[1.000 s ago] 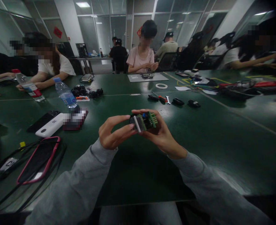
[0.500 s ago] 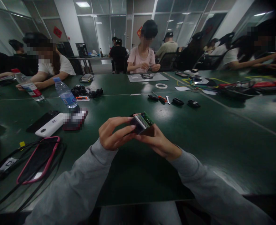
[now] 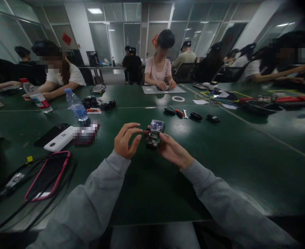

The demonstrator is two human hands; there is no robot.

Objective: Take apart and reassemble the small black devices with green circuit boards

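Above the green table, my right hand [image 3: 174, 150] grips a small electronic module [image 3: 155, 135] from its right side. The module stands tilted, with a shiny dark square face at its top and circuit parts and dark connectors below. My left hand [image 3: 128, 140] is just left of it, fingers curved and apart, the fingertips close to the module's left edge. Whether a fingertip touches it I cannot tell. Beyond the module lie a screwdriver [image 3: 179, 113], a small wrench [image 3: 185, 114] and black plastic pieces [image 3: 196, 116].
To my left are a pink-framed phone [image 3: 48, 176] with cables, a white power bank [image 3: 59, 139] and a blue-capped bottle [image 3: 76, 105]. A white tape ring [image 3: 178, 99] lies farther back. A person in pink [image 3: 159, 71] works opposite at a grey mat [image 3: 148, 90]; other people sit around.
The module has been turned, so its shiny square face and connectors now show instead of its finned side and green board. My left hand has let go and opened beside it.
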